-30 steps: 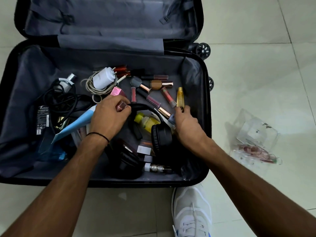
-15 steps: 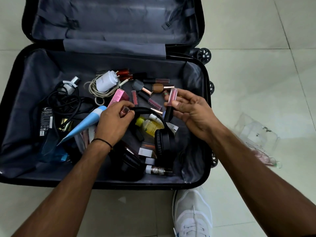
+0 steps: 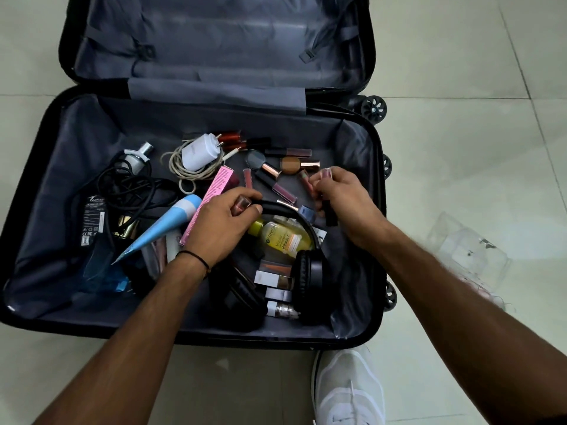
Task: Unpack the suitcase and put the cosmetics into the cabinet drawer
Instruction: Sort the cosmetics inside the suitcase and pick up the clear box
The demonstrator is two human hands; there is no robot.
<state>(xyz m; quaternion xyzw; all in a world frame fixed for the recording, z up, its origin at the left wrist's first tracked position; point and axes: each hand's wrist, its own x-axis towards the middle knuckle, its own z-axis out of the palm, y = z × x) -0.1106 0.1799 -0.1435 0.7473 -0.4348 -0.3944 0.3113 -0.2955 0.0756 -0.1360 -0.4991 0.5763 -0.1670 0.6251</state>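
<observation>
Over the suitcase (image 3: 76,139), left hand (image 3: 219,228) and right hand (image 3: 348,204) curl round tubes (image 3: 325,173).

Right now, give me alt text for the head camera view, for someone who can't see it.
Two hands reach into an open suitcase on a tiled floor: the left hand holds a small cosmetic, the right hand a lip gloss tube, among black headphones and cables.

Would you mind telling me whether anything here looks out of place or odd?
Nothing looks spilled or broken, but electronics are mixed in with the cosmetics: black headphones straddle the yellow bottle, and a white charger and tangled black cable lie alongside. A clear plastic case lies on the floor right of the suitcase.
</observation>
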